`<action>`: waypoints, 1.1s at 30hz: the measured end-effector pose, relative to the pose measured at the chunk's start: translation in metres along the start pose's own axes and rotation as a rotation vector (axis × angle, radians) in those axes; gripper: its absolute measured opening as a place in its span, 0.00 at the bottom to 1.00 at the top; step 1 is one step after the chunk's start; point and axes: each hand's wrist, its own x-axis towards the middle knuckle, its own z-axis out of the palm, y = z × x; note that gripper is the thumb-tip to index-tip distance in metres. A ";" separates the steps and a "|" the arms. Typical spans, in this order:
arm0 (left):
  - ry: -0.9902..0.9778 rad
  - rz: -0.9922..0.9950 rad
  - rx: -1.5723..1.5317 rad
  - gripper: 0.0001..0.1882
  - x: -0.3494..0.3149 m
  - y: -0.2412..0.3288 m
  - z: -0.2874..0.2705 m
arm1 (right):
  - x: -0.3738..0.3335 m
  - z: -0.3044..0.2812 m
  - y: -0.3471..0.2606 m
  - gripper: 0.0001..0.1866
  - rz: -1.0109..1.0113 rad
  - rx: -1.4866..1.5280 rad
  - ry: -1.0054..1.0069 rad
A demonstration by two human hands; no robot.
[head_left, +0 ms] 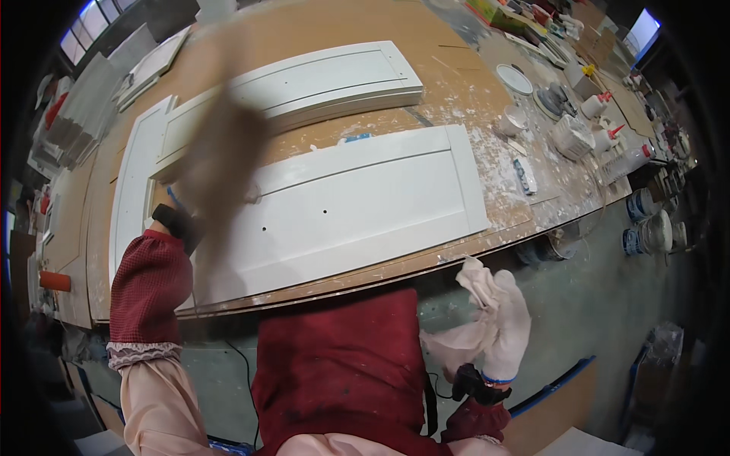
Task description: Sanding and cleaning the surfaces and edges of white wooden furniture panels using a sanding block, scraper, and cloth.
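My left hand (217, 178) is smeared by motion over the left part of a white panel (365, 190). A long brown blur (236, 133) covers it and its fingers; whether this is a tool in it, I cannot make out. A black band (173, 220) is round that wrist, above a red checked cuff. The panel lies flat near the table's front edge, with a grooved frame and two small dark holes. My right hand (511, 319), in a whitish glove, is closed on a crumpled pale cloth (465, 334) off the table's front edge.
Behind lie stacked white panels (327, 80); another white panel (137, 182) is at left. The brown-covered table (449, 83) has white flecks. On its right are a round sander (555, 99), a white tub (572, 137) and red-capped bottles (604, 139). Buckets (655, 232) stand beyond.
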 end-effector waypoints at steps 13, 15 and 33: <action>0.140 0.392 0.335 0.32 -0.034 -0.007 0.039 | 0.025 0.021 -0.007 0.24 -0.043 -0.127 0.168; 0.127 0.414 0.447 0.39 -0.069 0.010 0.045 | 0.037 0.003 -0.012 0.25 -0.222 -0.115 0.248; 0.594 0.177 0.531 0.28 -0.099 -0.058 0.197 | 0.063 0.085 0.080 0.12 -0.872 -1.158 -0.166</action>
